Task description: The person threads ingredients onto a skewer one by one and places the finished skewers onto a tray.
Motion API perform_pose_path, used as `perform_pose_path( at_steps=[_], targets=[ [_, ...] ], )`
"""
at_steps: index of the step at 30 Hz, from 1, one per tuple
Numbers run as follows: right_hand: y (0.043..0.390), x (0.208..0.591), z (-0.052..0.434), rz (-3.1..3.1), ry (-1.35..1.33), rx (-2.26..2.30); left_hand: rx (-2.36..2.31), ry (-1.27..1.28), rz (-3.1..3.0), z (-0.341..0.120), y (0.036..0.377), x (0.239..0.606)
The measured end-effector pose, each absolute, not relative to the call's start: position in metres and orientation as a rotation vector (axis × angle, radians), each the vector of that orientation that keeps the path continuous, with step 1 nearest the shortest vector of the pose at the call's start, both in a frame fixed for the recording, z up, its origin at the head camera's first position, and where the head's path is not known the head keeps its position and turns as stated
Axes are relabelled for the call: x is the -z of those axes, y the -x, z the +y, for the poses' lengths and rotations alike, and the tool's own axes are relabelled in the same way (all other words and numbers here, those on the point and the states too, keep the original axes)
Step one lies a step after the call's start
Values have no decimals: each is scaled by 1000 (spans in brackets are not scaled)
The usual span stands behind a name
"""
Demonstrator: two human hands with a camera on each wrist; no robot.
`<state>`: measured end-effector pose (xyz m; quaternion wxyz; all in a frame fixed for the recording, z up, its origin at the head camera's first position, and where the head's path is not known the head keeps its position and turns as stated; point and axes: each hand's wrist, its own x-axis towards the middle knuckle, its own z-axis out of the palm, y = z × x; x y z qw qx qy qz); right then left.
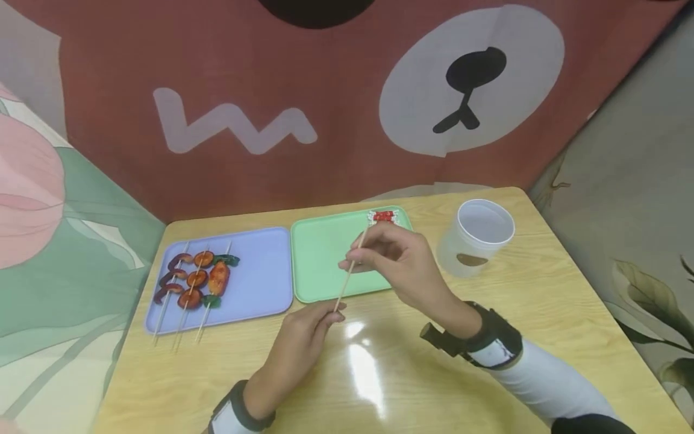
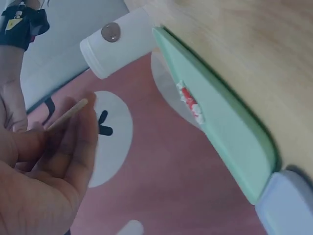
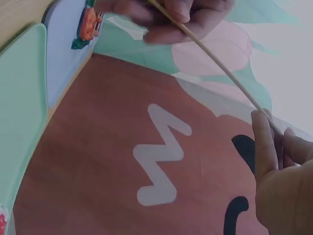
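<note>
Pinches a bare wooden skewer [image 1: 348,279] above the table [image 1: 303,410] with left hand [image 1: 303,337] at seven o'clock, right hand [image 1: 398,259] toward one; lavender tray [image 1: 262,271] off at nine. Probably calls for light, aligned grips to avoid bending.

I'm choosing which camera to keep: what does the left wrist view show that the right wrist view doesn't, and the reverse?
Only left wrist: the white container and a dark wrist strap. Only right wrist: skewered food. Both: the blue tray, green tray, red-and-white piece (cut off in the right wrist view), and thin stick, pinched by left hand and right hand.
</note>
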<state>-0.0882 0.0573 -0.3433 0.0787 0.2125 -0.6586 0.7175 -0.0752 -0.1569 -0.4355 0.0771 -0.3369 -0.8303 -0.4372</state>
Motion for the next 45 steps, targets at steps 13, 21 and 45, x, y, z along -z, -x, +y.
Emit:
perform_pose_path(
  at_steps=[13,21,45],
  targets=[
    [161,369,113,-2544,-300,-1235,1494,828,-2396,-169,78,429],
    [212,435,150,-3022,-223,-655,1597,812,-2415,-171,71,430],
    [245,504,137,-2991,-464,60,1587,766,-2387,-185,62,428]
  ],
)
